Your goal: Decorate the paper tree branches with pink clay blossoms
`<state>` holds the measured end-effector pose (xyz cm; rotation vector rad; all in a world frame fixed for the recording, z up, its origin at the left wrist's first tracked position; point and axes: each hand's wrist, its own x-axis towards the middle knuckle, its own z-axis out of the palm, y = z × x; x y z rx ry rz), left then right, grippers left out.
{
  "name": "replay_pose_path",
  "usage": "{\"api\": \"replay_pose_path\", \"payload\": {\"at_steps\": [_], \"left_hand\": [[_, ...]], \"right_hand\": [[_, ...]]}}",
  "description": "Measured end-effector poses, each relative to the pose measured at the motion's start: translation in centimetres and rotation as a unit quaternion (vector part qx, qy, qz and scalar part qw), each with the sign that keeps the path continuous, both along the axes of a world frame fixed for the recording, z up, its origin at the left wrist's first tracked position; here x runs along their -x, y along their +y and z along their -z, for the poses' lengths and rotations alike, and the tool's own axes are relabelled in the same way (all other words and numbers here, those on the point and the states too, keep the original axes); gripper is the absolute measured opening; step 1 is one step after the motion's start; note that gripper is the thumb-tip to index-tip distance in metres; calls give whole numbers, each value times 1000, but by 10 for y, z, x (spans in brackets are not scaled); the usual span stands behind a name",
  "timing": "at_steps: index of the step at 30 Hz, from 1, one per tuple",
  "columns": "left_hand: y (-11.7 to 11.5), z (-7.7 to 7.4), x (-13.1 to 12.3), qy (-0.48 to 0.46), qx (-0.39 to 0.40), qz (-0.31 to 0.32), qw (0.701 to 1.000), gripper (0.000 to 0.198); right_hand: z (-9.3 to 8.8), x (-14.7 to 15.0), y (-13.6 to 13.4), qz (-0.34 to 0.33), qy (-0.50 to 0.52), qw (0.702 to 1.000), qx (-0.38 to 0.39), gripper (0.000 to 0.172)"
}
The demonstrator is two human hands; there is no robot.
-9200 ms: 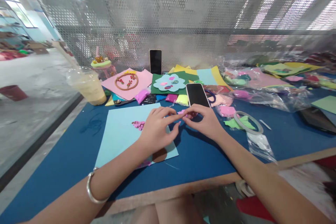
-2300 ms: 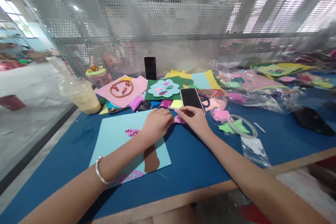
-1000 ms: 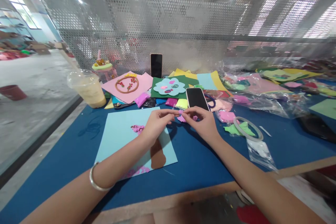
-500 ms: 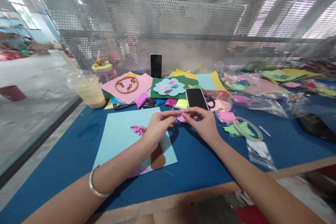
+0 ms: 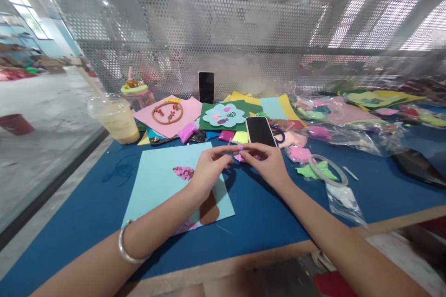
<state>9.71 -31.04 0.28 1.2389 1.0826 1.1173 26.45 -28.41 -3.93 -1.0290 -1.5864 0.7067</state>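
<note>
A tiny piece of pink clay (image 5: 240, 147) is held where the fingertips of my two hands meet. My left hand (image 5: 211, 165) presses it with the index fingertip; its thumb is bent below, a little apart. On the other side, my right hand (image 5: 270, 161) pinches it between thumb and index finger. Just underneath lies a larger pink clay lump (image 5: 239, 158), partly covered by my right fingers. Under my left forearm is a light blue sheet (image 5: 156, 171) bearing a brown trunk shape (image 5: 209, 209) and a cluster of small pink clay bits (image 5: 183, 172). My arm hides part of it.
Beyond my hands lie a phone (image 5: 260, 131) and a green card with a cloud shape (image 5: 205, 123). A plastic drink cup (image 5: 120, 123) stands at the left. To the right are a tape ring (image 5: 341, 178), green clay (image 5: 303, 171) and plastic bags (image 5: 365, 139).
Both hands stay almost in place, with the fingertips shifting only slightly around the small pink piece. The whole view has moved a few pixels.
</note>
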Motion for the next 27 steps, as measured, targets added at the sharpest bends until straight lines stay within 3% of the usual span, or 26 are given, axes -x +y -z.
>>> {"api": "replay_pose_path", "payload": {"at_steps": [27], "left_hand": [[-3, 0, -4, 21, -15, -7, 1000, 32]], "right_hand": [[-5, 3, -5, 46, 8, 999, -5, 20]]}}
